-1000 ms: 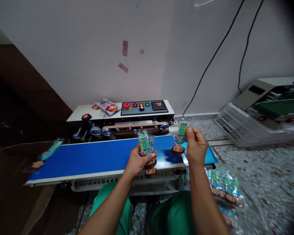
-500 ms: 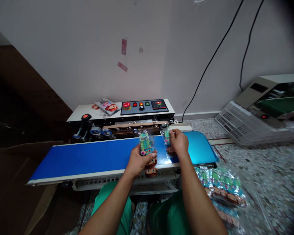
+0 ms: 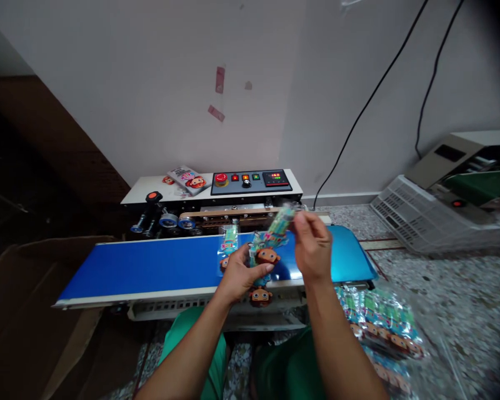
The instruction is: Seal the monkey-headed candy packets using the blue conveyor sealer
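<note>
On the control panel [image 3: 252,182] of the white sealing machine [image 3: 150,190], a display [image 3: 276,179] is glowing, its upper red row apparently reading 160, while its green row is staying too small to make out. Above the blue belt [image 3: 150,269], the right hand [image 3: 314,247] is pinching a clear packet [image 3: 278,226] by its edge between thumb and fingers; the packet is tilting, and its pink-and-white lettering is blurring past reading above a brown cartoon head. The left hand [image 3: 242,275] is gripping more packets [image 3: 260,297] between thumb and fingers at the belt's near edge; whether the two hands' packets are touching, I cannot tell. Another packet [image 3: 230,241] is lying on the belt just beyond the left hand, showing colourful lettering too small to read. On the machine's top, a grey pouch [image 3: 190,180] is bearing pink print and a red-haired cartoon figure. On the floor at right, a clear bag [image 3: 439,347] is holding rows of similar packets. A white slatted crate [image 3: 400,214] is standing beyond it, and at left a cardboard box [image 3: 20,294] is gaping, its inside dark.
</note>
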Tool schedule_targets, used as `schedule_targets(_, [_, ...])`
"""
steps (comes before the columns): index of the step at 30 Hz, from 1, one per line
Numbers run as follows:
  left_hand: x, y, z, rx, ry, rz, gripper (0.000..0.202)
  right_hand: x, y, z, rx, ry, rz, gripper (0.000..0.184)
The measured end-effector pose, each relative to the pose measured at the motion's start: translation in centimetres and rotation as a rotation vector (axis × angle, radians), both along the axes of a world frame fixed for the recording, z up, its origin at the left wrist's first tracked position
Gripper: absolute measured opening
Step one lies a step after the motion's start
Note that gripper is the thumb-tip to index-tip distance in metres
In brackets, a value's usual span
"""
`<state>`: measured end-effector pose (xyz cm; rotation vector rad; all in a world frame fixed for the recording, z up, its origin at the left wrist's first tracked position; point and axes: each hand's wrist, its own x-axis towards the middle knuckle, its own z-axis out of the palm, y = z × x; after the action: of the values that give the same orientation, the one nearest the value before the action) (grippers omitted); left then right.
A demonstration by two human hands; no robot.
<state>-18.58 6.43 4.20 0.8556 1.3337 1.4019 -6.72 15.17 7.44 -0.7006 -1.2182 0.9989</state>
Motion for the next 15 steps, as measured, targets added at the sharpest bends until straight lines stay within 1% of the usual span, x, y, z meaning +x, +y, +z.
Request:
schedule_targets(2, [-0.1,0.0,0.1,-0.007,0.008,-0.015,0.045,1.0,0.3,0.2,0.054,0.041,-0.147,0.015])
schedule_targets(4, [-0.3,0.1,0.2,-0.021,-0.004,-0.041,0.041,1.9,0.6,0.3,0.105,0.022,-0.227,0.016])
schedule_targets(9, [-0.2,0.3,0.2,-0.031,-0.02,-0.023,0.041,3.0,1.0,-0.2,0.136,-0.108,-0.286,0.016])
schedule_targets(15, [-0.1,0.4,-0.2,-0.053,-0.057,-0.007,0.041,4.7,2.0,-1.0,0.137,-0.35,-0.328,0.02])
